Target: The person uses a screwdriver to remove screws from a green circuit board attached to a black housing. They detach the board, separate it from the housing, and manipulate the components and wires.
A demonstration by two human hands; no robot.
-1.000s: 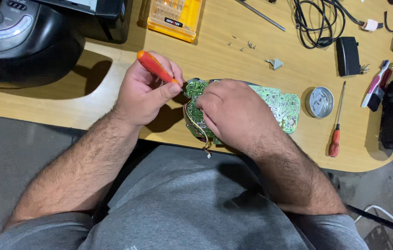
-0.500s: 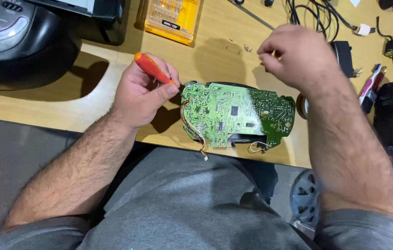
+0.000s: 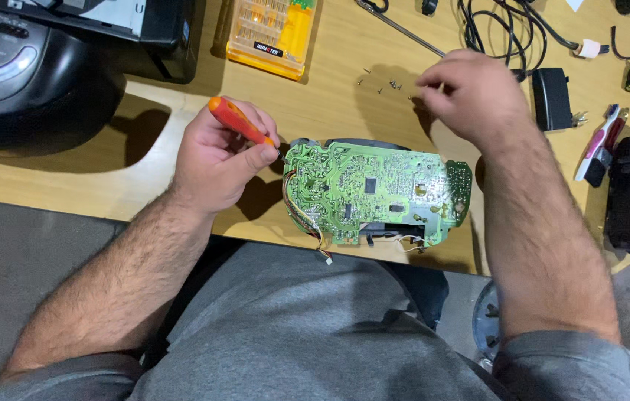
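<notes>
Now the right hand [image 3: 471,93] is seen lifted off the green circuit board [image 3: 374,194], which a second ago was covered by it; half a second ago it was already raised toward the far side of the wooden worktop [image 3: 92,200]. It is held above a small scatter of loose screws [image 3: 383,83] near the far edge, fingertips pinched together — whether a screw is gripped between them cannot be told. The board is thereby left fully exposed, lying flat at the near edge of the worktop, component side up, with a bundle of thin wires [image 3: 301,223] trailing from its left end over the edge. From this it may be judged that a screw has been drawn from the board and is being carried to, or set among, the others.

The left hand [image 3: 218,160] has not shifted across the three moments: it is clenched around an orange-handled screwdriver [image 3: 239,122], whose tip is kept at the board's upper left corner.

As for containers, a yellow bit case [image 3: 270,33] is lying open near the far edge, with rows of small driver bits held in its slots. No tray or dish is used for the screws — they are left loose on the wood. A black adapter [image 3: 552,96] lies to the right of the screws, and a dark rounded casing [image 3: 25,82] is set at the far left corner.
</notes>
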